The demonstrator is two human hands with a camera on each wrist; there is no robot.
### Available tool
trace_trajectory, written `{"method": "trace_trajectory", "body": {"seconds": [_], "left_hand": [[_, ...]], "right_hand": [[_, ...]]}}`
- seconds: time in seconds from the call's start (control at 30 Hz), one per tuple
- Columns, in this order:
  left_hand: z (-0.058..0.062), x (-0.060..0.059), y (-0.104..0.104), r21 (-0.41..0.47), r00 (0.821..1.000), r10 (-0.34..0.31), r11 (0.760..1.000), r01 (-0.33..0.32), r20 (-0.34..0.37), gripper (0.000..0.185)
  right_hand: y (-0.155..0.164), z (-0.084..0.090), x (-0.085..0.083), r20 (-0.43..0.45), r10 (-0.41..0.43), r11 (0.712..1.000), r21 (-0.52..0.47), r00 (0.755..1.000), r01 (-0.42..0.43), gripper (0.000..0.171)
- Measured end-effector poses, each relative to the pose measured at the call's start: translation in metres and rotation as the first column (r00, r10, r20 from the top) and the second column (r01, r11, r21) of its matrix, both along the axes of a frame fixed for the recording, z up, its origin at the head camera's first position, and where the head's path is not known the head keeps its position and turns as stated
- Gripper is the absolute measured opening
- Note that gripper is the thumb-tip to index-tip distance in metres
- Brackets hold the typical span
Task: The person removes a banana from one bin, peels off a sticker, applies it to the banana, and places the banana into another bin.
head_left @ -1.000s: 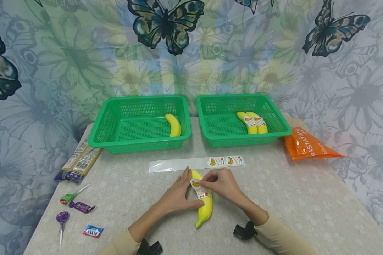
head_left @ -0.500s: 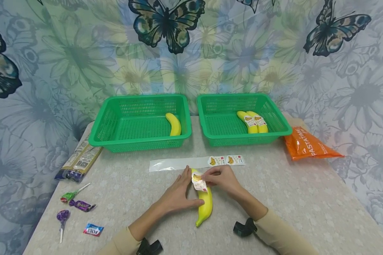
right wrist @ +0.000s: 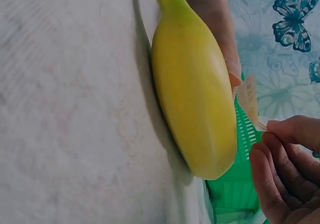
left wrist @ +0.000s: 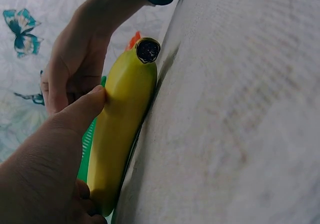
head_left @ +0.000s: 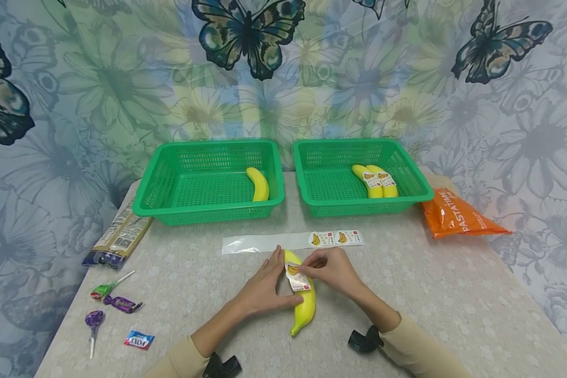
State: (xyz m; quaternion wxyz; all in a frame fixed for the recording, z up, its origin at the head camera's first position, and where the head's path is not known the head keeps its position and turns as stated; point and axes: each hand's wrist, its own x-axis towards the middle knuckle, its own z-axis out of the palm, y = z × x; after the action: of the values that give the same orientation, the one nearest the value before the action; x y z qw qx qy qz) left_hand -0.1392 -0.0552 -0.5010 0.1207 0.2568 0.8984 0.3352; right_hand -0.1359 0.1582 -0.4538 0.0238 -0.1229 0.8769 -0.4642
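A yellow banana (head_left: 304, 307) lies on the table near the front. My left hand (head_left: 273, 281) holds it from the left, thumb against its side and fingers stretched along it. My right hand (head_left: 317, 269) pinches a white sticker (head_left: 297, 277) with a banana picture, held over the banana's upper half. In the left wrist view the thumb of the left hand (left wrist: 75, 119) presses on the banana (left wrist: 122, 119). The right wrist view shows the sticker (right wrist: 248, 101) standing off the banana (right wrist: 192, 98), pinched by my right hand (right wrist: 267, 129).
A clear backing strip (head_left: 260, 243) with two more stickers (head_left: 335, 238) lies behind the hands. The left green basket (head_left: 170, 181) holds one bare banana (head_left: 258, 184); the right basket (head_left: 321, 184) holds two stickered bananas (head_left: 375, 182). An orange pasta bag (head_left: 455, 216), a packet (head_left: 118, 237) and candies (head_left: 115, 304) lie at the sides.
My right hand lifted the sticker a little toward the banana's far tip, then brought it back down over the banana. The left hand and banana stayed put.
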Motion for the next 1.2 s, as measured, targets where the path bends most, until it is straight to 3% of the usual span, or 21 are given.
{"method": "trace_trajectory", "body": {"seconds": [0.4,0.83,1.2], "left_hand": [[0.0005,0.0016,-0.0004,-0.018,1.0,0.015,1.0,-0.015,0.007,0.119],[0.0028,0.0011,0.0019,-0.012,1.0,0.021,1.0,-0.021,0.007,0.095],[0.0004,0.0009,0.0032,-0.007,1.0,0.02,1.0,-0.02,-0.01,0.107]], "right_hand": [[-0.002,-0.0029,0.0049,-0.059,-0.008,0.998,0.06,0.998,0.012,0.011],[-0.0012,-0.003,0.0054,-0.05,-0.011,0.997,0.076,0.999,0.015,0.01],[0.0016,-0.0051,0.0032,0.004,-0.045,0.997,0.065,0.999,0.044,0.013]]}}
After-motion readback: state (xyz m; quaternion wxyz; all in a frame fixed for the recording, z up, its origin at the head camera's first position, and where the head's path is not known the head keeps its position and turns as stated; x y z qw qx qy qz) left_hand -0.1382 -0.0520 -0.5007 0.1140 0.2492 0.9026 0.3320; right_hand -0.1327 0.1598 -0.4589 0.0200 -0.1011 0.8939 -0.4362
